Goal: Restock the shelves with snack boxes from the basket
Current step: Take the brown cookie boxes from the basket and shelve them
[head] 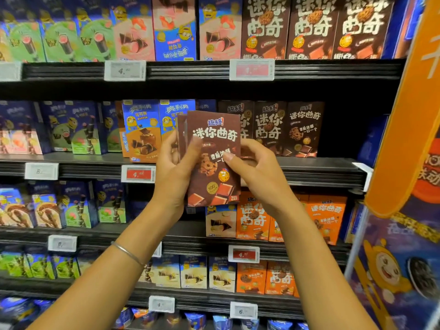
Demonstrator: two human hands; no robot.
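Step in hand: apparently freeing one box from a held stack before shelving it.
Left hand (173, 170): curled round the left side of a stack of brown mini-cookie boxes (182, 134), thumb on the front face, fingers hidden behind.
Right hand (257, 170): thumb and fingers pinch the right edge of the front box (214, 148); the fingertips behind it are hidden.
Stack: upright, face toward the camera, held between the two hands. Edges of further boxes show above the left thumb, but their count cannot be told.
Matching row (285, 129): the same brown boxes stand on the shelf just beyond the right hand and a little to its right.
Shelf lip (321, 172): runs behind both hands at about knuckle height.
Orange boxes (326, 217): below the right wrist, one shelf down.
Basket: not in view.
Next move: probably the right hand draws the front box clear, keeps it upright and facing out, and carries it forward and rightward into the brown row while the left hand steadies the remainder.
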